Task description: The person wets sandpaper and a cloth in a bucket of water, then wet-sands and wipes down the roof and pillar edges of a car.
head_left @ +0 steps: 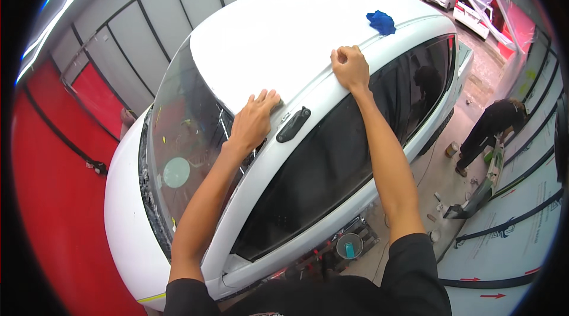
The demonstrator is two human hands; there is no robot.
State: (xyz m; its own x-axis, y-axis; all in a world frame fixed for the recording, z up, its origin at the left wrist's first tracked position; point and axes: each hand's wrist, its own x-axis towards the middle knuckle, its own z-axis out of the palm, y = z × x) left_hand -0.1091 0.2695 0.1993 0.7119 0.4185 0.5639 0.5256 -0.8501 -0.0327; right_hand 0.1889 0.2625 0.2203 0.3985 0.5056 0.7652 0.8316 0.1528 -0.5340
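Note:
A white car stands in front of me. My left hand rests on the front corner of its roof, near the windshield. Its fingers point away and bend over a small dark thing, mostly hidden, whose kind I cannot make out. My right hand is closed, fingers curled, on the groove along the roof's side edge; whatever it may hold is hidden. Between the hands, a black oblong tool lies on the roof rail above the dark side window. A crumpled blue cloth sits farther back on the roof edge.
Below the car's side, a round container with a turquoise item stands among dark gear. At right, a person in dark clothes bends over a car part near a can. Two white vehicles are beyond plastic sheeting.

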